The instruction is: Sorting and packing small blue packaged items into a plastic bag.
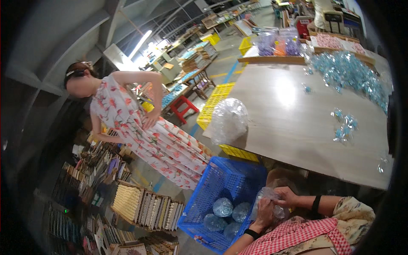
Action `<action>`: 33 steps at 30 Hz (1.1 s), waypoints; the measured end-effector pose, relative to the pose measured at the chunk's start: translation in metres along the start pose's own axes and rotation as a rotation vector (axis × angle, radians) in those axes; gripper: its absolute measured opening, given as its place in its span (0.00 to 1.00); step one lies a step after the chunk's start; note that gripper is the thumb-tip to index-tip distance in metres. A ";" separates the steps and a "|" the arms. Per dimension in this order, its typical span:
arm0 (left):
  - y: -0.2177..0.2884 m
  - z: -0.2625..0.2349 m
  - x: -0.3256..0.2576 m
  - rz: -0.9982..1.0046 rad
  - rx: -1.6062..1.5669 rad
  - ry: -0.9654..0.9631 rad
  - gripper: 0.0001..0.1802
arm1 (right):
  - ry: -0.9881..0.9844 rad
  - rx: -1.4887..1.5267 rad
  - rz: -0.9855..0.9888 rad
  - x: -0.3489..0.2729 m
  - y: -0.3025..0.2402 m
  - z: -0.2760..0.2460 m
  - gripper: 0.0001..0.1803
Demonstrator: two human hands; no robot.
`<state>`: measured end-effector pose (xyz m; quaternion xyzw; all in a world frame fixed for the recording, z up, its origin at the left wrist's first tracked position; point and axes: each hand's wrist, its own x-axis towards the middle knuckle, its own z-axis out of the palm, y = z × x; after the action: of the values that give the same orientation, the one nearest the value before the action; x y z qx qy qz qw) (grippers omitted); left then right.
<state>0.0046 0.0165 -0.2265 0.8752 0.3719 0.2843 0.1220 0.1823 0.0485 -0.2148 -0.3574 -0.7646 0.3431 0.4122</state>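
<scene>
Close to my body, above the right edge of a blue plastic crate (199, 204), I hold a clear plastic bag (279, 212). My left hand (265, 211) is closed around its side, and my right hand (287, 197) pinches its gathered upper part. What the bag contains is mostly hidden by my fingers. Inside the crate lie several round, filled clear bags (222, 207) with pale bluish contents. Black bands circle both my wrists.
A wood-topped table (272, 114) holds a heap of small blue wrapped pieces (340, 70), a few loose ones, and a large clear plastic bag (229, 121) at its left corner. A person in a floral dress (144, 127) stands left, beyond the crate. Stacked trays (146, 206) sit lower left.
</scene>
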 end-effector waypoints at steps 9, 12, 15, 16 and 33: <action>-0.008 0.000 -0.012 -0.074 -0.123 0.124 0.17 | -0.022 0.080 0.102 0.008 -0.009 0.011 0.05; -0.017 -0.017 0.027 -0.421 -0.981 0.351 0.15 | -0.027 0.369 0.325 0.025 -0.010 0.002 0.15; -0.038 -0.107 0.074 -0.556 -2.166 0.626 0.19 | 0.029 0.336 0.040 0.098 -0.081 0.004 0.21; -0.010 -0.111 0.076 -0.464 -2.111 0.582 0.20 | 0.035 0.325 0.043 0.088 -0.090 -0.007 0.21; 0.064 -0.114 0.035 -0.343 -1.450 -0.249 0.37 | 0.095 1.365 0.512 0.028 -0.150 -0.060 0.15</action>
<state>-0.0051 -0.0024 -0.0927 0.5311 0.2061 0.3339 0.7509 0.1840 0.0095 -0.0550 -0.2029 -0.2542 0.8130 0.4830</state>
